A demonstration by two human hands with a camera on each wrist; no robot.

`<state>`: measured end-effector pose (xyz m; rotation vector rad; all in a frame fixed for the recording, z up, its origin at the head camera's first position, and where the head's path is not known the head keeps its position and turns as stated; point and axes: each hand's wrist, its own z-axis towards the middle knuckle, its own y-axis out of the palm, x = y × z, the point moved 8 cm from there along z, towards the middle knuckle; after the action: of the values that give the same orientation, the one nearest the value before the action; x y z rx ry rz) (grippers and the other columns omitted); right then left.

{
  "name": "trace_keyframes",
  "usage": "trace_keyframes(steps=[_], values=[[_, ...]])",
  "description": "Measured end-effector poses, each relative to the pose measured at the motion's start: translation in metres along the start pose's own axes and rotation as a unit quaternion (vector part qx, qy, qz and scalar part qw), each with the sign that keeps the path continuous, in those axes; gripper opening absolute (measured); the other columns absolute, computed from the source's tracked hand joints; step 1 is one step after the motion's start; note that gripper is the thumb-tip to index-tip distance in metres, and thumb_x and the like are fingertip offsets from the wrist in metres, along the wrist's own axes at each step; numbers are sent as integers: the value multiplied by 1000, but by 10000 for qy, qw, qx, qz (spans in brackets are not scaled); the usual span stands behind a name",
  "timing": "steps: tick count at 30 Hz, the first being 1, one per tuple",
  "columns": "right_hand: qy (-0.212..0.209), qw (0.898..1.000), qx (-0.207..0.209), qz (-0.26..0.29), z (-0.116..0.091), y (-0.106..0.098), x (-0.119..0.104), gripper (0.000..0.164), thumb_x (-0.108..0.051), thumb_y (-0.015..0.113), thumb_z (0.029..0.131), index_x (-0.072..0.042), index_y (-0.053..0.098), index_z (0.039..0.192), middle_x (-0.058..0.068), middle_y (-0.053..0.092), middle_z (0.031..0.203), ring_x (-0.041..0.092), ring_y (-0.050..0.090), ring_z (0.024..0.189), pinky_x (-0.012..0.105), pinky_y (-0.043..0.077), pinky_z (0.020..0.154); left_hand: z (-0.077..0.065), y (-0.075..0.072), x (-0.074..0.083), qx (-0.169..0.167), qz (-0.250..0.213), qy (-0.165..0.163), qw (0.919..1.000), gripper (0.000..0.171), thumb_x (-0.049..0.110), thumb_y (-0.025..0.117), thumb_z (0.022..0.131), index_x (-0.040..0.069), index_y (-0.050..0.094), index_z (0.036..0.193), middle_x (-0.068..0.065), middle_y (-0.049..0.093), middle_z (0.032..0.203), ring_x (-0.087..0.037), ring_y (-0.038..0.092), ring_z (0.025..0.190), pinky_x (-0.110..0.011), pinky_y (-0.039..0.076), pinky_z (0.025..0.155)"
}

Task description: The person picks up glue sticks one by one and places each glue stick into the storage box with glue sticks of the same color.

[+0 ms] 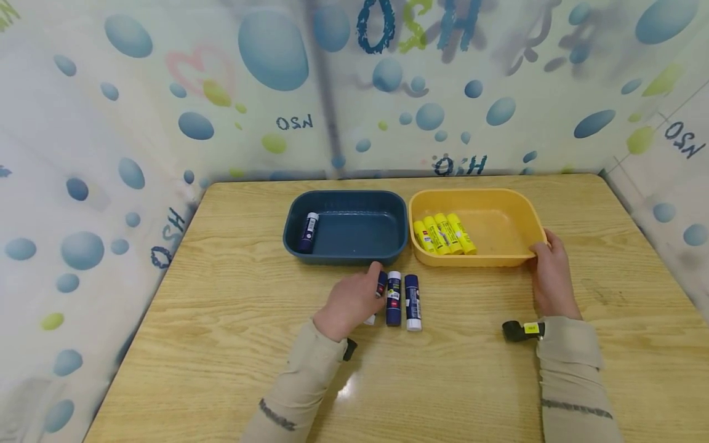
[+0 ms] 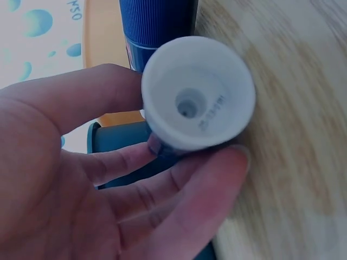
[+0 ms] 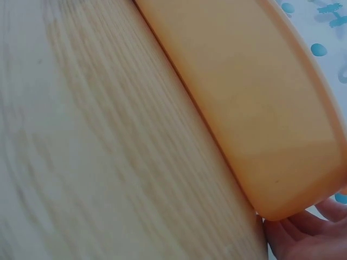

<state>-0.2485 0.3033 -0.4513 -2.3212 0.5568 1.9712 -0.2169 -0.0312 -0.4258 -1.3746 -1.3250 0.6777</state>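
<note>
My left hand (image 1: 349,301) pinches a dark blue glue stick (image 1: 381,285) between thumb and fingers, just in front of the blue bin (image 1: 362,229). In the left wrist view that glue stick's hollow white end (image 2: 199,95) faces the camera. Right beside it on the table lie two more, a blue glue stick (image 1: 394,299) with its white end up and a glue stick (image 1: 413,301) with its white end down. At the front right corner of the yellow bin (image 1: 498,224), my right hand (image 1: 551,277) grips the rim, thumb on top and fingers outside.
One blue glue stick (image 1: 308,234) leans at the left inside the blue bin. Several yellow glue sticks (image 1: 443,234) lie in a row at the yellow bin's left. Both bins stand side by side near the back of the wooden table (image 1: 221,307), before a patterned curtain (image 1: 354,104).
</note>
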Motion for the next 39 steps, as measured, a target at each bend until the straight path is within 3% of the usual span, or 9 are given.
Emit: trace_keyframes(steps=[9, 20, 24, 32, 39], values=[[36, 9998, -32, 206, 0, 1, 0, 54, -10, 30, 94, -15, 9, 143, 2, 11, 145, 15, 20, 127, 28, 17, 105, -3, -2, 0, -38, -171, 259, 9995, 51, 29, 66, 78, 12, 40, 120, -4, 58, 86, -14, 52, 65, -28, 44, 57], [57, 9999, 54, 87, 2, -2, 3, 53, -13, 34, 94, -16, 12, 143, 3, 13, 144, 14, 23, 126, 26, 21, 104, -15, -12, -4, -445, -700, 686, 9942, 51, 22, 62, 78, 18, 35, 122, 1, 56, 84, -12, 52, 62, -25, 42, 55], [19, 9999, 109, 2, 2, -3, 4, 53, -15, 36, 94, -16, 15, 142, 3, 16, 143, 13, 26, 124, 23, 24, 102, -24, -25, 1, -417, -882, 878, 9913, 51, 21, 59, 80, 18, 32, 123, 2, 54, 83, -11, 51, 59, -24, 41, 51], [113, 9998, 19, 143, 1, 0, 2, 55, -12, 32, 95, -16, 8, 144, 2, 10, 146, 13, 20, 127, 28, 17, 105, -35, -56, 0, -137, -970, 969, 9905, 56, 21, 56, 81, 19, 27, 129, 2, 54, 81, -11, 50, 50, -25, 42, 47], [195, 9998, 42, 74, -1, 1, 2, 54, -13, 32, 95, -18, 8, 144, 0, 9, 146, 12, 19, 127, 27, 17, 105, -34, -81, -9, 112, -936, 1010, 9904, 56, 20, 56, 81, 18, 26, 128, 2, 56, 77, -12, 49, 47, -26, 40, 46]])
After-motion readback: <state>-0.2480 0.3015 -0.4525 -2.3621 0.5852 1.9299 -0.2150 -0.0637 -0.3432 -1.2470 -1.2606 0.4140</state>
